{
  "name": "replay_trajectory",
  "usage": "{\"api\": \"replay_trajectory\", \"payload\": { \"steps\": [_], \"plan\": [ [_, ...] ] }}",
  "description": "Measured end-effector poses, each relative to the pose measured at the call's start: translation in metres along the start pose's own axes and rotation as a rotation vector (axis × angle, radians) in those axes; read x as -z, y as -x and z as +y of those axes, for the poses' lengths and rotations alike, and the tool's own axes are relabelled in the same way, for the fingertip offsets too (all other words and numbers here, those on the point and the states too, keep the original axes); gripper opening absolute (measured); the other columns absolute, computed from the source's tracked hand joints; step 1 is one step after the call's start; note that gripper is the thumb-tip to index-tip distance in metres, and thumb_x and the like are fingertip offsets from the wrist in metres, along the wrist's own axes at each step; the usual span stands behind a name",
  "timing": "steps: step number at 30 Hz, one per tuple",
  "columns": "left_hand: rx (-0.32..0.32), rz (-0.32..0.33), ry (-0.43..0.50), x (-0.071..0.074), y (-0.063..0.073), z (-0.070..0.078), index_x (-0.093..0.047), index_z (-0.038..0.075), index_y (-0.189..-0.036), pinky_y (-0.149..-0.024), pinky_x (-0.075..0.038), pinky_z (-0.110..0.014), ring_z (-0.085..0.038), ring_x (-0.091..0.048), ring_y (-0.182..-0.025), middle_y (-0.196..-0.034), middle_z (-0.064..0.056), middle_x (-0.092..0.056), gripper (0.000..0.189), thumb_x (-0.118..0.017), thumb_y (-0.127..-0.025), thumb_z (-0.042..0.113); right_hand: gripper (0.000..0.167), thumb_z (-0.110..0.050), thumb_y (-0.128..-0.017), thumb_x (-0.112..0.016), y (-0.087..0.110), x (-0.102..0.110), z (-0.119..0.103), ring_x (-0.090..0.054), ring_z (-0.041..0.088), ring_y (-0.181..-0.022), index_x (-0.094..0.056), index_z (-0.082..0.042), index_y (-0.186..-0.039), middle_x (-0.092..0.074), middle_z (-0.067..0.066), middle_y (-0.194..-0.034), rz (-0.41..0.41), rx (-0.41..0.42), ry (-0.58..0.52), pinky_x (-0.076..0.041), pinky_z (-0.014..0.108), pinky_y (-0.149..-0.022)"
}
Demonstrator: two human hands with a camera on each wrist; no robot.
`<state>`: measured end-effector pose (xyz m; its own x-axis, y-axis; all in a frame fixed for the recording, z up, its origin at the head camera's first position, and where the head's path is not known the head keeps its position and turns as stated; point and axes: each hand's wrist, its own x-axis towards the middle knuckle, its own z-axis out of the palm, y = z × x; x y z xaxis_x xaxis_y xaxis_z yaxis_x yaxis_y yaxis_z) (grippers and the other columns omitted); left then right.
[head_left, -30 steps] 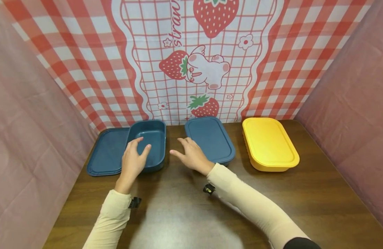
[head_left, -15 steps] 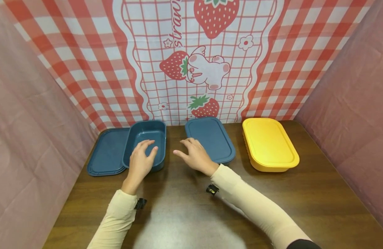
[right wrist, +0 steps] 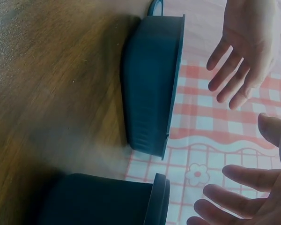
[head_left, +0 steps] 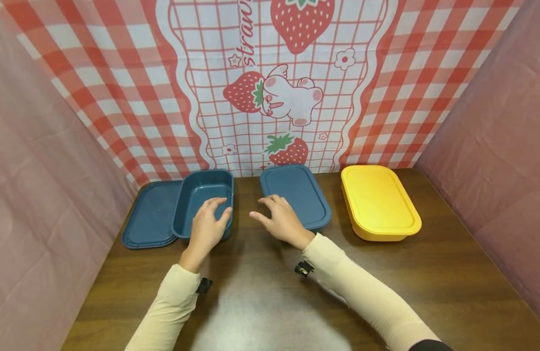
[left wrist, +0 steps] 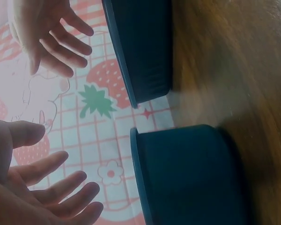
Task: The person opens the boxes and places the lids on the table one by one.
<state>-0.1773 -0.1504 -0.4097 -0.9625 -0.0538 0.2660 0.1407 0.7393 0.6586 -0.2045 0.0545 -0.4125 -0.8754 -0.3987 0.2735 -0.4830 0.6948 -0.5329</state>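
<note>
My left hand (head_left: 207, 229) hovers over the near right part of an uncovered blue food container (head_left: 201, 195), its fingers relaxed and apart. Nothing is in its grasp. The left wrist view shows both hands above the rims, clear of the container walls (left wrist: 192, 173). My right hand (head_left: 283, 222) is held over the near left edge of a second blue container with its lid on (head_left: 296, 195). Its fingers are loosely spread and hold nothing. In the right wrist view the uncovered container (right wrist: 152, 84) shows its side wall. No contents are visible in it.
A loose blue lid (head_left: 151, 214) lies left of the uncovered container, partly behind it; its edge looks doubled. On the right stands a lidded yellow container (head_left: 381, 202). A strawberry-print cloth (head_left: 291, 97) hangs behind the wooden table (head_left: 261, 302), with pink cloth at both sides.
My left hand has moved right across the uncovered container. My right hand has shifted slightly right. The containers and the loose lid stay where they were.
</note>
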Motion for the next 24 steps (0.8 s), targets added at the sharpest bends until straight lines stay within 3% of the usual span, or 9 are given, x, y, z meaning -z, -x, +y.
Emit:
{"api": "replay_trajectory", "payload": {
  "steps": [5,13,24],
  "plan": [
    [0.002,-0.017,0.0,-0.005,-0.002,0.002,-0.061,0.006,-0.129,-0.104,-0.04,-0.058,-0.037,-0.051,-0.128,-0.137,-0.018,-0.056,0.041,-0.062,-0.095,0.028,0.053,-0.043,-0.094,-0.062,0.002,0.003,0.002,-0.056,0.033,-0.11,-0.06,-0.003,-0.128,-0.06,0.017,-0.124,-0.013,-0.009,-0.011,-0.048,0.046,-0.092],
    [-0.014,-0.005,-0.003,-0.009,-0.007,0.007,-0.061,0.006,-0.129,-0.102,-0.041,-0.057,-0.036,-0.052,-0.127,-0.136,-0.017,-0.056,0.042,-0.063,-0.094,0.028,0.052,-0.041,-0.093,-0.063,0.005,0.01,0.008,-0.055,0.034,-0.115,-0.061,-0.002,-0.127,-0.061,0.017,-0.122,0.02,-0.02,-0.009,-0.046,0.048,-0.098],
    [-0.031,-0.015,0.007,-0.02,-0.004,0.017,-0.061,0.005,-0.128,-0.1,-0.043,-0.057,-0.036,-0.053,-0.126,-0.135,-0.018,-0.056,0.041,-0.063,-0.094,0.026,0.051,-0.041,-0.095,-0.061,0.009,0.016,0.013,-0.056,0.036,-0.114,-0.061,-0.002,-0.128,-0.061,0.018,-0.123,0.021,-0.025,-0.024,-0.047,0.05,-0.097]
  ]
}}
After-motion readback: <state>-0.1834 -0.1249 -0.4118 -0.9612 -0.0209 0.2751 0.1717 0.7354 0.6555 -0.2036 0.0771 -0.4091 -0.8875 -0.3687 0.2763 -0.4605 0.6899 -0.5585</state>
